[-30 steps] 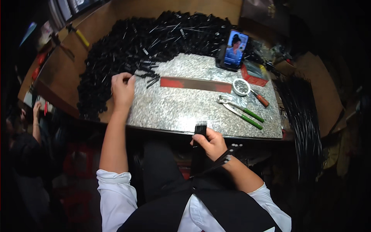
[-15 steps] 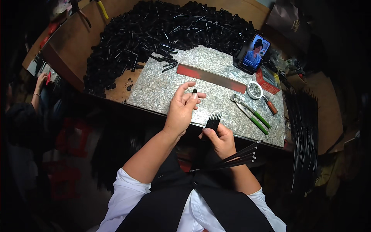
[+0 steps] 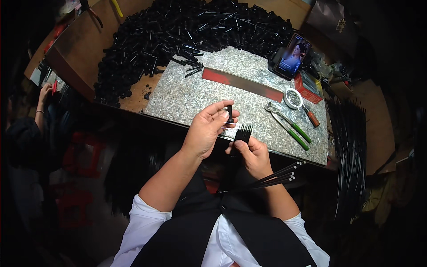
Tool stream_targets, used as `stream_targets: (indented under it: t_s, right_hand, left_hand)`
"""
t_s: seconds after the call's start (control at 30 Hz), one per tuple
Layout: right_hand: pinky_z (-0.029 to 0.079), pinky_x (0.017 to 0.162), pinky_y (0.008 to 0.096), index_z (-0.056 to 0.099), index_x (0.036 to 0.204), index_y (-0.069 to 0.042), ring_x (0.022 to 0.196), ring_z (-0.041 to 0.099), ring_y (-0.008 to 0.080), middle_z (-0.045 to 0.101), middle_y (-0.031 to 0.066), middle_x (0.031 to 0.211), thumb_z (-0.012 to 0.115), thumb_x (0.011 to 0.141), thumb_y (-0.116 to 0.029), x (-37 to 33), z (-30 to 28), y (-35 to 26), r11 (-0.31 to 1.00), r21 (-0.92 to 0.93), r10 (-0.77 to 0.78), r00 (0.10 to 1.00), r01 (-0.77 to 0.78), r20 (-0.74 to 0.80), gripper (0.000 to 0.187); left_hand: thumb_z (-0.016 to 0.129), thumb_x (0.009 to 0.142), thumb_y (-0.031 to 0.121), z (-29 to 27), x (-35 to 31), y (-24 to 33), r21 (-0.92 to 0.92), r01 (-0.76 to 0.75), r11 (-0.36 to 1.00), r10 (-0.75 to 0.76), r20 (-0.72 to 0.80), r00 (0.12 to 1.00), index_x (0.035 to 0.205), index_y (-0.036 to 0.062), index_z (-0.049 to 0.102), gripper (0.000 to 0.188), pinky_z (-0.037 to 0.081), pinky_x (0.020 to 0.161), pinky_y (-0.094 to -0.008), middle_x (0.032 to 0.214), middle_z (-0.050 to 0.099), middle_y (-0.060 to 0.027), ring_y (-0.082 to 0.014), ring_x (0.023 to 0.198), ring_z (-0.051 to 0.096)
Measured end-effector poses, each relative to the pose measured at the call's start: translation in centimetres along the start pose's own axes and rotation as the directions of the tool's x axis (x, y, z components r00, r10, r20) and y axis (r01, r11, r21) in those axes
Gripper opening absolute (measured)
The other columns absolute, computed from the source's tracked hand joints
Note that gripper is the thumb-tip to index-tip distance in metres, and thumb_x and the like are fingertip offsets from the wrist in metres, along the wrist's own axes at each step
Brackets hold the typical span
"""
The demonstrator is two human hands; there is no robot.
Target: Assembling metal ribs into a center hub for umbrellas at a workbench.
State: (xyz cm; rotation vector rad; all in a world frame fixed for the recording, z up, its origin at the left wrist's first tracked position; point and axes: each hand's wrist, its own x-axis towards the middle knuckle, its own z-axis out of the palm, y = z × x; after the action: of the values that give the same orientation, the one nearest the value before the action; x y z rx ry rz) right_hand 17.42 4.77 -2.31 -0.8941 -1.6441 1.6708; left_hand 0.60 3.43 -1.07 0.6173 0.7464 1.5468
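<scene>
Between the thumb and fingers of my left hand [image 3: 205, 129] is a small black tube-shaped piece [image 3: 230, 115], held upright. My right hand [image 3: 252, 156] is closed around a flat bundle of thin black rods [image 3: 243, 135], their narrow tips fanned in a row just right of the left fingers. A thin pale line crosses near the left fingertips; what it is I cannot make out. Several black rods with round white ends [image 3: 280, 175] stick out beside my right forearm. Both hands are at the near edge of a speckled stone slab [image 3: 182, 95].
A large heap of black tubular parts [image 3: 151, 44] covers the back. On the slab lie a red-and-brown flat bar [image 3: 242, 84], green-handled cutters [image 3: 289, 127], a white bowl of small metal bits [image 3: 293, 98] and an orange-handled screwdriver [image 3: 313, 118]. A phone [image 3: 292, 55] stands behind; long black rods [image 3: 349, 160] hang right. Another person's hand [image 3: 45, 93] shows left.
My left hand has come slightly nearer the rod bundle, and more of the black piece now shows in its fingers. The right hand stays nearly in place.
</scene>
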Motion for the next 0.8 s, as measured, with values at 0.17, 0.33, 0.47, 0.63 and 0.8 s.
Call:
stream_targets:
  t_s: [0.17,0.33,0.47,0.63,0.8]
  right_hand:
    - [0.049,0.072,0.0247,0.062,0.092,0.002,0.076,0.062,0.0116,0.067,0.0075,0.082,0.053,0.096,-0.016,0.1,0.2,-0.3,1.000,0.008,-0.021,1.000,0.021,0.015,0.021]
    - [0.049,0.072,0.0247,0.060,0.094,0.002,0.076,0.061,0.0110,0.066,0.0068,0.083,0.053,0.095,-0.014,0.2,-0.3,0.3,1.000,0.004,-0.017,0.999,0.017,0.028,0.018]
    - [0.047,0.067,0.0240,0.062,0.089,0.002,0.071,0.058,0.0084,0.066,0.0038,0.078,0.055,0.094,-0.017,0.5,-0.3,0.5,0.999,-0.015,-0.047,0.998,0.048,0.039,0.020]
    - [0.048,0.068,0.0243,0.062,0.088,0.002,0.073,0.060,0.0094,0.066,0.0047,0.079,0.053,0.095,-0.017,0.6,-0.4,0.6,1.000,0.008,-0.029,0.999,0.029,0.018,0.022]
    - [0.049,0.070,0.0249,0.062,0.090,0.003,0.075,0.061,0.0104,0.066,0.0059,0.080,0.052,0.096,-0.017,0.7,-0.5,0.3,0.999,0.010,-0.036,0.999,0.035,0.032,0.024]
  left_hand:
    - [0.051,0.094,0.005,0.4,0.0,-0.4,0.034,-0.020,0.999,0.020,0.010,1.000,0.123,0.0006,0.053,0.029,0.051,0.080,-0.0249,0.101,0.064,-0.0107,-0.0124,0.089,0.061]
    - [0.053,0.092,0.003,0.3,0.2,-0.2,-0.009,0.023,1.000,-0.022,0.025,0.999,0.123,0.0008,0.053,0.031,0.052,0.078,-0.0239,0.100,0.063,-0.0098,-0.0116,0.088,0.061]
    - [0.056,0.091,0.005,-0.6,0.3,0.3,0.033,0.007,0.999,-0.006,-0.027,1.000,0.123,0.0015,0.055,0.032,0.052,0.079,-0.0241,0.100,0.063,-0.0087,-0.0117,0.088,0.061]
    - [0.054,0.092,0.005,-1.0,0.6,0.8,-0.023,0.034,0.999,-0.034,0.008,0.999,0.122,0.0001,0.055,0.030,0.052,0.080,-0.0248,0.104,0.064,-0.0115,-0.0135,0.090,0.062]
    - [0.056,0.091,0.006,-1.5,0.8,0.8,-0.012,0.052,0.999,-0.052,0.068,0.996,0.124,-0.0015,0.053,0.034,0.055,0.080,-0.0271,0.105,0.065,-0.0155,-0.0173,0.094,0.065]
